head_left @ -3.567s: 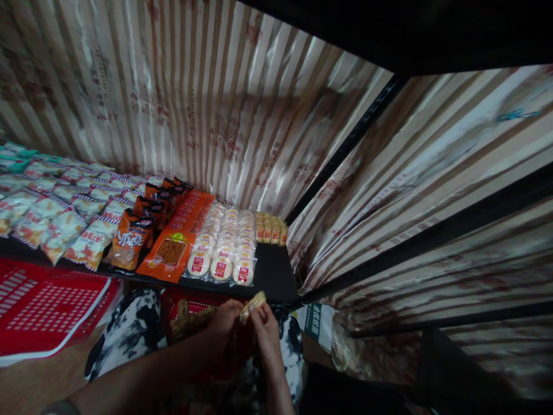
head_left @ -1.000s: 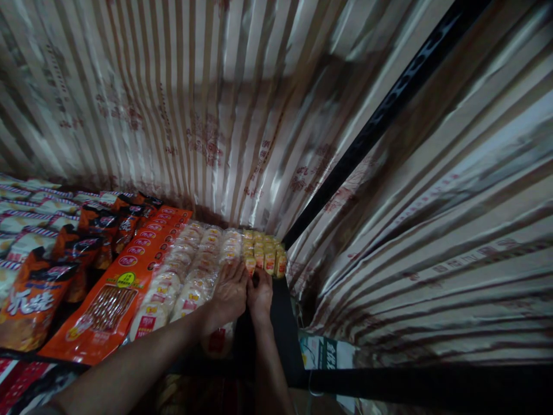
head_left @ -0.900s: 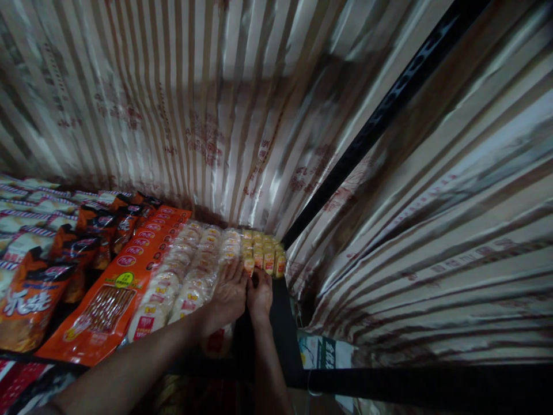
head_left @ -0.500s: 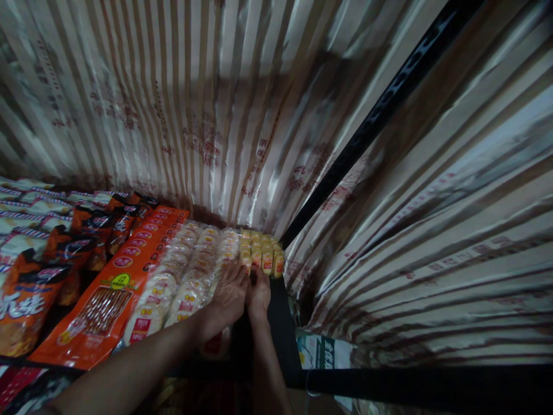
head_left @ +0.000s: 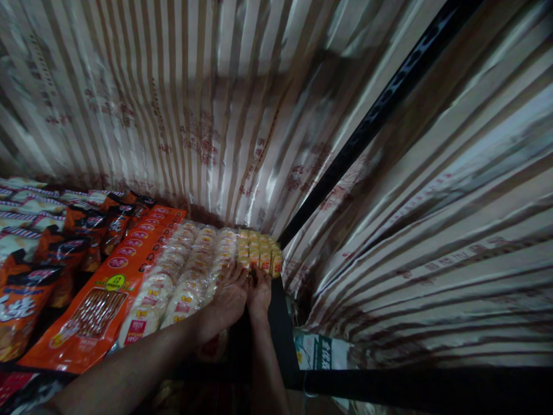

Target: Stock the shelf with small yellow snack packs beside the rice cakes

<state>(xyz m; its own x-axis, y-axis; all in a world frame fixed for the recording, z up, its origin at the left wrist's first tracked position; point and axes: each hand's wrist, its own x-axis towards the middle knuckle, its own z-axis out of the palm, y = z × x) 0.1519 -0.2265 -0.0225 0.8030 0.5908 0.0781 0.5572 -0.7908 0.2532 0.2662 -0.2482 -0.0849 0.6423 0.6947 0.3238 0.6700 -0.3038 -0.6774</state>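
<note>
Both hands side by side on the shelf (head_left: 276,323). Left hand (head_left: 230,295) and right hand (head_left: 259,291) touch the near edge of the yellow snack packs (head_left: 259,253), which lie just beyond the fingertips. Fingers extended; any grip cannot be told. Round cracker packs (head_left: 190,276) just left.

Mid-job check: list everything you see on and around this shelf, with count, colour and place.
small yellow packets: a block, count unclear, yellow with red labels, back right corner of the shelf.
round cake packs: several rows, pale with red labels, left of the yellow packets.
long orange packs: a row, orange, left of the round cakes.
dark orange bags: several, orange and black, further left.
striped bags: many, white with red-blue stripes, far left.
shelf: one, black.
striped sheeting: beige and brown, behind and to the right.
left hand: on the round cakes, beside the yellow packets.
right hand: fingertips at the yellow packets.
</note>
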